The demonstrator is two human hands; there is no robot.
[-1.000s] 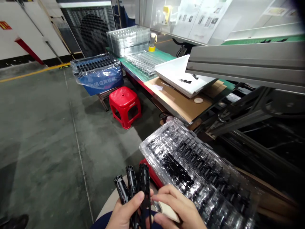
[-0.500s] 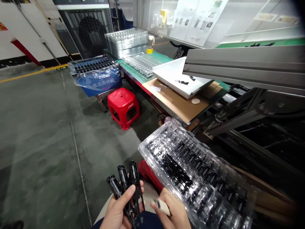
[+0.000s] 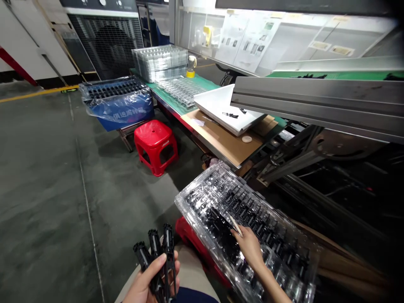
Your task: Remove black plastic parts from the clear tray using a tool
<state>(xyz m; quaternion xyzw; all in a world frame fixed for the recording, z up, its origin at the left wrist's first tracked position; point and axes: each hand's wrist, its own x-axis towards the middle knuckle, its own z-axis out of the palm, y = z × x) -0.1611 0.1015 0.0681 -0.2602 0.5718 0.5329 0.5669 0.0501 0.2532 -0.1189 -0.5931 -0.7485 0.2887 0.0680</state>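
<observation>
Black plastic parts (image 3: pixel 156 261) fan upright from the left hand (image 3: pixel 148 282), fingers clamped around them near the lap. The right hand (image 3: pixel 251 248) rests on the clear tray (image 3: pixel 284 252) (tilted toward the person), seemingly pinching a pale stick (image 3: pixel 235 225).

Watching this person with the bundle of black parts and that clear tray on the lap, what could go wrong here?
The left hand grips three black parts fanned out loosely, so one might slip to the floor. The clear tray seems to rest tilted with its near edge overhanging, so pressing with the right hand could tip it. The thin tool might knock seated parts loose.
</observation>
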